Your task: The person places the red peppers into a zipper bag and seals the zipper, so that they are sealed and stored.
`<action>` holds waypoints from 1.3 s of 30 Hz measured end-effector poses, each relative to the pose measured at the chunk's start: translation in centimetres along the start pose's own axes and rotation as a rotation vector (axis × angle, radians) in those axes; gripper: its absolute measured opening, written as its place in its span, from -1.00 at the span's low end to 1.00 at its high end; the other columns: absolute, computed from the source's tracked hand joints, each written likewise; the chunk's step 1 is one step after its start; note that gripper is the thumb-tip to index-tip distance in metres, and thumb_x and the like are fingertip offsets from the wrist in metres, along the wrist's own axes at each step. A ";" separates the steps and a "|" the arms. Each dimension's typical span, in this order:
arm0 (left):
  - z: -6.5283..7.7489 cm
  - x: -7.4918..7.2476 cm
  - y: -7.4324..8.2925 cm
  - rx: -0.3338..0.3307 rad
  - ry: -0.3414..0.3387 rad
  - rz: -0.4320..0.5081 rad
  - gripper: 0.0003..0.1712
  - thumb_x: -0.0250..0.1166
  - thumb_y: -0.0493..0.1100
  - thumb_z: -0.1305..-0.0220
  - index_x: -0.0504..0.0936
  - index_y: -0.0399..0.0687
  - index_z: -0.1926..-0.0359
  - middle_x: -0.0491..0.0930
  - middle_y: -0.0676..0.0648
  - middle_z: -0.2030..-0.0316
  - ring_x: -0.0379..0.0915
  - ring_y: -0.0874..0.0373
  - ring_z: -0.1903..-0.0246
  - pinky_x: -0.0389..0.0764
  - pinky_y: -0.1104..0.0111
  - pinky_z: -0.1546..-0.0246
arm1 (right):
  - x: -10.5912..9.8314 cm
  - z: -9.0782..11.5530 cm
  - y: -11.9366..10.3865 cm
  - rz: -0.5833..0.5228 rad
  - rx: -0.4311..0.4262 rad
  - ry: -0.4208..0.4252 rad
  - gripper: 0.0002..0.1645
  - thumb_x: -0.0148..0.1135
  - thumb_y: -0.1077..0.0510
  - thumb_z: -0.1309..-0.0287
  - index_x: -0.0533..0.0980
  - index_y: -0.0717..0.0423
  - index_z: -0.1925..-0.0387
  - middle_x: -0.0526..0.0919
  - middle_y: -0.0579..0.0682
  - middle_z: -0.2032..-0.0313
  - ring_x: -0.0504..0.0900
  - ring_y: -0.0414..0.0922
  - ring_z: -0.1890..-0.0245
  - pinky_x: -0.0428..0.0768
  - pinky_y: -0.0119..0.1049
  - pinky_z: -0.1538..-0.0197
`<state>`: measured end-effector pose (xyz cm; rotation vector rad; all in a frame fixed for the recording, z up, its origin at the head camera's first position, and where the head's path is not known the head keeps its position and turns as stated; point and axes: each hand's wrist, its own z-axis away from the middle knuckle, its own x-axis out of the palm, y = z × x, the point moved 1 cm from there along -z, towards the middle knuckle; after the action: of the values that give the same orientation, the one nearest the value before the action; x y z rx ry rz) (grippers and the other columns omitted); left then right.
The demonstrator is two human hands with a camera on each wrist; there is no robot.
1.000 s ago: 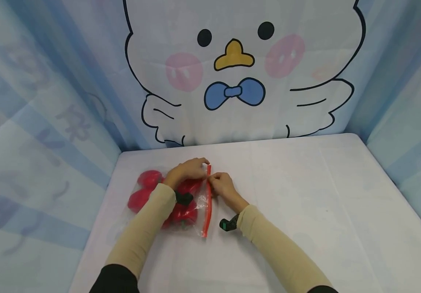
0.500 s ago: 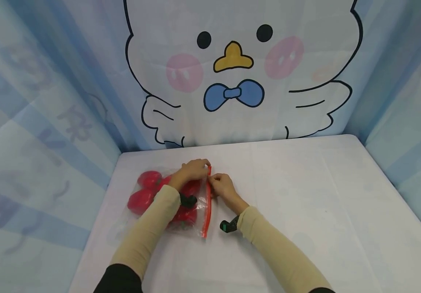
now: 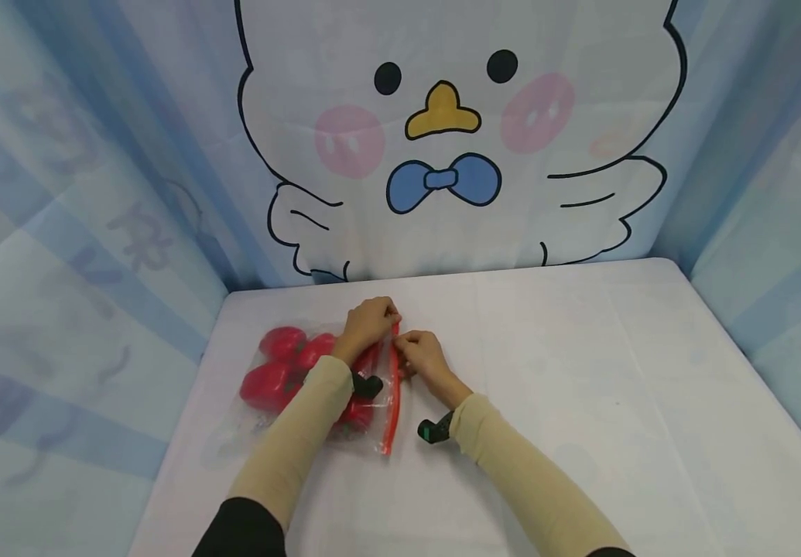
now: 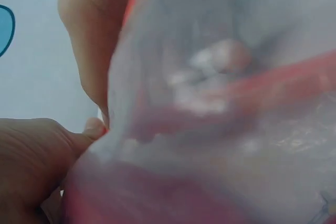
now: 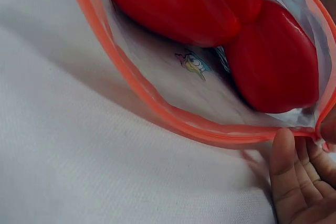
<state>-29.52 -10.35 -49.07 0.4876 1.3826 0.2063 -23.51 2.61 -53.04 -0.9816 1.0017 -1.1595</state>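
A clear zip bag [image 3: 388,442] with a red zip strip along its right side lies on the table. Inside it are several glossy red bell peppers [image 3: 265,384]. My left hand [image 3: 367,319] reaches across the bag and pinches the far end of the strip. Just right of that, my right hand [image 3: 421,356] pinches the strip between thumb and fingers. The right wrist view shows the bag's mouth [image 5: 142,90] gaping, with peppers [image 5: 273,59] behind it and the right thumb [image 5: 283,153] against the rim near one corner. Clear plastic [image 4: 173,66] fills most of the left wrist view.
The white-covered table [image 3: 581,402] extends right of the bag and toward me. A curtain [image 3: 442,232] with a cartoon bird stands along the back edge, and blue curtains [image 3: 80,309] hang at both sides. Dark wrist cameras [image 3: 435,429] are strapped below my hands.
My left hand has shifted a little right and away from me toward the strip's far end, its forearm swinging right. The right hand keeps its place on the strip.
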 end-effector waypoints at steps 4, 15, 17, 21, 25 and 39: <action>-0.1 0.2 -0.1 0.010 0.047 0.012 -0.82 0.29 -0.07 -0.47 0.71 -0.07 0.12 0.76 -0.09 0.18 0.60 0.00 0.22 0.58 0.00 -0.06 | -0.1 -0.1 0.0 0.005 0.007 0.006 -0.70 0.15 0.17 -0.45 0.64 0.38 0.10 0.53 -0.03 0.49 0.52 -0.23 0.66 0.58 -0.42 0.59; -0.5 0.5 0.0 0.020 0.098 0.012 -0.87 0.31 -0.14 -0.43 0.69 -0.05 0.29 0.70 -0.07 0.38 0.50 0.04 0.39 0.55 0.14 0.17 | 0.1 0.0 0.0 0.122 -0.012 0.092 -0.75 0.22 0.13 -0.35 0.69 0.24 0.24 0.51 -0.12 0.51 0.41 -0.23 0.53 0.37 -0.42 0.49; -0.4 0.4 0.0 0.017 0.104 0.012 -0.87 0.31 -0.16 -0.43 0.70 -0.05 0.29 0.71 -0.08 0.37 0.51 0.04 0.39 0.55 0.14 0.16 | 0.2 0.1 0.0 0.120 -0.021 0.094 -0.76 0.22 0.14 -0.32 0.69 0.23 0.27 0.54 -0.11 0.50 0.42 -0.22 0.49 0.37 -0.41 0.45; -0.2 0.2 0.0 0.015 0.109 0.022 -0.88 0.29 -0.18 -0.43 0.72 -0.08 0.26 0.73 -0.10 0.33 0.54 0.00 0.36 0.57 0.12 0.13 | 0.3 0.4 0.0 0.094 -0.025 0.084 -0.79 0.23 0.13 -0.29 0.69 0.16 0.34 0.54 -0.13 0.54 0.43 -0.22 0.52 0.38 -0.37 0.48; -0.1 0.1 0.0 0.018 0.109 0.037 -0.87 0.28 -0.18 -0.44 0.73 -0.10 0.24 0.74 -0.11 0.28 0.55 -0.01 0.32 0.58 0.10 0.08 | 0.4 0.7 0.0 0.081 -0.020 0.082 -0.79 0.24 0.13 -0.28 0.69 0.16 0.34 0.52 -0.16 0.57 0.41 -0.23 0.55 0.36 -0.38 0.50; -0.2 -0.1 0.0 -0.002 0.086 0.057 -0.85 0.28 -0.18 -0.40 0.75 -0.10 0.26 0.75 -0.11 0.22 0.59 -0.03 0.21 0.56 0.02 -0.08 | 0.5 1.2 0.1 0.075 0.045 0.061 -0.74 0.24 0.06 -0.41 0.68 0.18 0.23 0.36 -0.18 0.67 0.24 -0.25 0.76 0.25 -0.38 0.65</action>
<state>-29.68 -10.35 -48.97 0.5220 1.4534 0.2783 -22.29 2.18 -52.86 -0.8708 1.0480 -1.1502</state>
